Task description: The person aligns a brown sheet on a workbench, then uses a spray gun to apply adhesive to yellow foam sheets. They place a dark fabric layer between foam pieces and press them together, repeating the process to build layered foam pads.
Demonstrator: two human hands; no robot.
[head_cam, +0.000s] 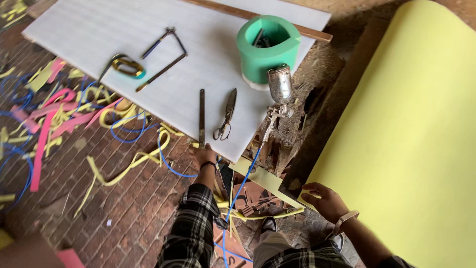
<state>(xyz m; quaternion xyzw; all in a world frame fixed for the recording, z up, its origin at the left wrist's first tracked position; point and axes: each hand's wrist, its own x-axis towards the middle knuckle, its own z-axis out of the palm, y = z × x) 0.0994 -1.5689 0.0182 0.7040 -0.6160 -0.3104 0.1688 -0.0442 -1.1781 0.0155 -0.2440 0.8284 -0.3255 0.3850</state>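
My left hand (203,155), in a plaid sleeve, rests at the near edge of a white board (99,30), just below a long narrow metal bar (202,116). Whether the fingers touch the bar I cannot tell. Metal shears (226,115) lie right of the bar. My right hand (325,200), with a pale wrist strap, rests with curled fingers on the near corner of a large pale yellow foam sheet (411,129), gripping its edge.
A green foam ring (267,47) holding tools stands on the board beside a metal spray gun (280,84). A compass-like tool (166,42) and tape rolls (128,67) lie further left. Yellow, pink and blue scraps (59,114) litter the brick floor.
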